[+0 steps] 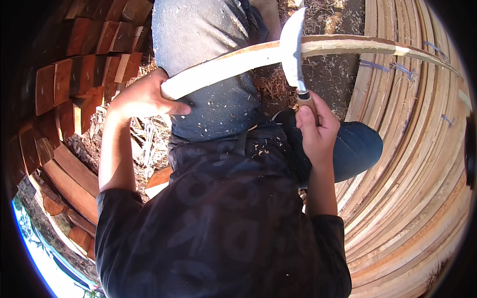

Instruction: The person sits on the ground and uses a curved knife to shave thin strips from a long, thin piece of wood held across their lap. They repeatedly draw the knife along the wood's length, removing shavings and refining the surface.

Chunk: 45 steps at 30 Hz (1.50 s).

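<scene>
Nearest, bottom centre of frame: dark patterned shirt [223,223], wood chips scattered on it and on the grey trousers [208,64] above. Right hand [315,126], centre right: fingers wrapped tight round the wooden handle of a broad curved knife [293,44], blade pointing up-frame, edge resting on the long wooden strip [248,57]. Left hand [144,97], centre left: fingers curled closed round the strip's pale, peeled near end, thumb along its underside. The strip runs from that hand across the thigh, right through upper centre, arcing toward the upper right; bark still on beyond the blade. Farther out: shavings [273,89] on the ground around the legs, reddish split blocks [74,74] stacked upper left, big coil of finished pale strips [412,164] filling the right side. Risks, my read: strip is braced only by one hand and the leg, so if the blade catches in grain it could skip toward the thigh or left hand; too steep an angle could gouge or split the strip.
</scene>
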{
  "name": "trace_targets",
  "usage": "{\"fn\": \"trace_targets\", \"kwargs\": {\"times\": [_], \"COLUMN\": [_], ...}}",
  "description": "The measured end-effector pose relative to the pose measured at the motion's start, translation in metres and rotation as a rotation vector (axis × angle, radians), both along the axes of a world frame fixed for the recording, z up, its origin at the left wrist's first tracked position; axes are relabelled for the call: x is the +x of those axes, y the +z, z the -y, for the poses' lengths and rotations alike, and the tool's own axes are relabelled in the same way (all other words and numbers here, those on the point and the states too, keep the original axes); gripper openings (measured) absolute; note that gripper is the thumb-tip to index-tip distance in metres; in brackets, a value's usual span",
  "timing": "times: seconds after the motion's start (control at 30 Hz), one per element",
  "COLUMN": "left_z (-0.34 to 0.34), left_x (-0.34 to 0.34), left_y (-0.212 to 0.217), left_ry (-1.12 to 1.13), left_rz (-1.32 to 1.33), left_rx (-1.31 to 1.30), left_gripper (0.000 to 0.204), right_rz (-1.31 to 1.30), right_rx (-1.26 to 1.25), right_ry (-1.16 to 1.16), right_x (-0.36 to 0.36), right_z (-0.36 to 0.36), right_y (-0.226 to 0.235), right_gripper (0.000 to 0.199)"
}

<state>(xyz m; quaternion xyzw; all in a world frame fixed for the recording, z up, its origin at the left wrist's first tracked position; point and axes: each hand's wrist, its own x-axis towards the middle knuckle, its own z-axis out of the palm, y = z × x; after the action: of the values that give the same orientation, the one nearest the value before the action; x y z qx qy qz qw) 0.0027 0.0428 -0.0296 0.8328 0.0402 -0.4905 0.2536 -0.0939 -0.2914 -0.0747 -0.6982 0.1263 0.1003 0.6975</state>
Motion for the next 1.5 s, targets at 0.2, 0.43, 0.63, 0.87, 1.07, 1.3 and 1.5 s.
{"fn": "trace_targets", "kwargs": {"times": [0.2, 0.43, 0.63, 0.87, 1.07, 1.3, 1.5], "left_z": [-0.005, 0.008, 0.003, 0.004, 0.006, 0.0, -0.001], "left_x": [-0.013, -0.003, -0.007, 0.0, -0.001, -0.007, -0.005], "left_y": [-0.007, 0.006, 0.002, 0.001, 0.006, -0.002, -0.002], "left_ry": [0.098, 0.04, 0.038, 0.099, 0.087, 0.052, 0.059], "left_rz": [0.162, 0.056, 0.098, -0.045, -0.057, 0.122, 0.011], "left_rx": [-0.152, 0.023, -0.039, -0.097, -0.124, -0.204, -0.212], "left_gripper": [0.083, 0.086, 0.087, 0.075, 0.065, 0.053, 0.055], "right_rz": [-0.002, -0.038, 0.023, 0.035, -0.05, -0.003, 0.059], "right_rx": [-0.101, -0.024, -0.017, 0.097, 0.281, 0.317, 0.061], "right_ry": [0.19, 0.179, 0.141, -0.01, -0.091, -0.187, 0.064], "right_x": [-0.007, -0.014, 0.002, 0.001, 0.004, -0.001, -0.004], "right_z": [-0.012, -0.021, -0.007, -0.014, -0.013, -0.018, -0.022], "right_y": [0.002, -0.003, -0.003, -0.011, -0.007, -0.018, -0.014], "right_gripper": [0.036, 0.036, 0.033, 0.032, 0.035, 0.032, 0.031]}}
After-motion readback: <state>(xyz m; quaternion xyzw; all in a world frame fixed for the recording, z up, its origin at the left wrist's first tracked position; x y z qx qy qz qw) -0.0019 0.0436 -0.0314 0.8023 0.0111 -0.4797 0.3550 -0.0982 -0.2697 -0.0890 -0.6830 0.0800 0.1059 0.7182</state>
